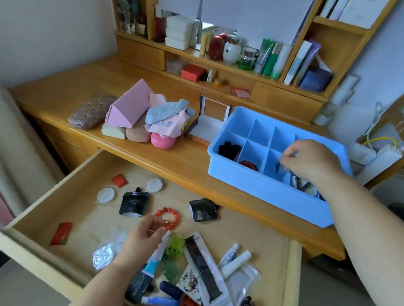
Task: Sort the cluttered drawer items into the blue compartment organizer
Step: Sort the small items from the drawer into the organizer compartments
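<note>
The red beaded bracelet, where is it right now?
The red beaded bracelet lies mid-drawer, just beyond the left hand, between two black spouted pouches.

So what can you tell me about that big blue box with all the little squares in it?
The blue organizer looks like smooth plastic, a rectangular tray split by thin dividers into square compartments. It sits on the wooden desk above the open drawer. One compartment holds a dark scrunchie. The right hand reaches into it.

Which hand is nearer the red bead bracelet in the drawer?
Left. The left hand is right beside the red bead bracelet, fingertips at its near edge. The right hand is away over the blue organizer.
</note>
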Demonstrator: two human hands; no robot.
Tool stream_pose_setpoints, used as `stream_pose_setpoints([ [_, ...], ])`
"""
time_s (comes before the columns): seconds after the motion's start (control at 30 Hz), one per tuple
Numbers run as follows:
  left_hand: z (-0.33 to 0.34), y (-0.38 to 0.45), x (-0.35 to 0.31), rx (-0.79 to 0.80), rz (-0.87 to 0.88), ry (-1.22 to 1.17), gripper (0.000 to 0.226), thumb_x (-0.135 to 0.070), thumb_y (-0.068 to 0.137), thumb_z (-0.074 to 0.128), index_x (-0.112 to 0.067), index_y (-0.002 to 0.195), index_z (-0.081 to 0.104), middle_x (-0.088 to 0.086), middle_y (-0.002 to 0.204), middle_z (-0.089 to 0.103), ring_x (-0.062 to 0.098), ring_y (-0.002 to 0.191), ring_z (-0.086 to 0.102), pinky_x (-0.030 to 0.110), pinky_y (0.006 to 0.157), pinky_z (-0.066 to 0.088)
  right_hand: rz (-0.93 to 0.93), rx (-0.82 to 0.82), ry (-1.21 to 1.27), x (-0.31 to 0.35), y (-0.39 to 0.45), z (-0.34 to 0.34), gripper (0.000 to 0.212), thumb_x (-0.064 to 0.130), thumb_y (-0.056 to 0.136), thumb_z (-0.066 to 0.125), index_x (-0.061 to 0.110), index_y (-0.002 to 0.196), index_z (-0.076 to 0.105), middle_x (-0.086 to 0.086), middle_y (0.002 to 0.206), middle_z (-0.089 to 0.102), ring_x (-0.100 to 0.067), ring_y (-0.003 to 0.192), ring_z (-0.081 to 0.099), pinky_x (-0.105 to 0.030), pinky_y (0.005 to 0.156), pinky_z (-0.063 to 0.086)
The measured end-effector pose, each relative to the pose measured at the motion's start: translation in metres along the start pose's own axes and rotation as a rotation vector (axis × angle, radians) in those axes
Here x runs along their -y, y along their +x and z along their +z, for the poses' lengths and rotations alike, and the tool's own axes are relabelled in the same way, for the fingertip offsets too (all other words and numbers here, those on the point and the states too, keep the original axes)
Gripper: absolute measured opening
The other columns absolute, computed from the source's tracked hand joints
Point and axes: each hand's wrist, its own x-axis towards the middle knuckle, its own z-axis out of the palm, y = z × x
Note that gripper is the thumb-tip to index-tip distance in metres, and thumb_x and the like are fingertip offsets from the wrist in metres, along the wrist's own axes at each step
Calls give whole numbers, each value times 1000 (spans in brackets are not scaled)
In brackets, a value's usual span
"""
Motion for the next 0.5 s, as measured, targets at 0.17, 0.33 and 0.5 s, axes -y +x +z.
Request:
stream_pose_setpoints([
  [0.17,2,8,14,-29,3,294,14,-17,90,53,-26,97,60,-5,92,64,14,86,60,30,78,52,-88,106,-178,12,3,27,24,37,90,44,30,104,63,4,100,66,-24,106,53,-32,80,38],
  [0.33,11,4,17,-3,190,603,32,-13,90,50,-20,121,58,0,124,55,18,107,54,28,89,46,-214,43,-229,9,-10,17,37,35,94,36,26,68,61,6,72,57,-28,101,48,-40,87,32],
  [0.5,49,-2,6,286,823,1004,59,3,81,50,-23,134,50,3,145,41,24,136,33,39,114,24,-649,-462,210,19,-80,30,20,19,84,51,17,71,65,4,65,62,-24,64,46,-34,59,39],
])
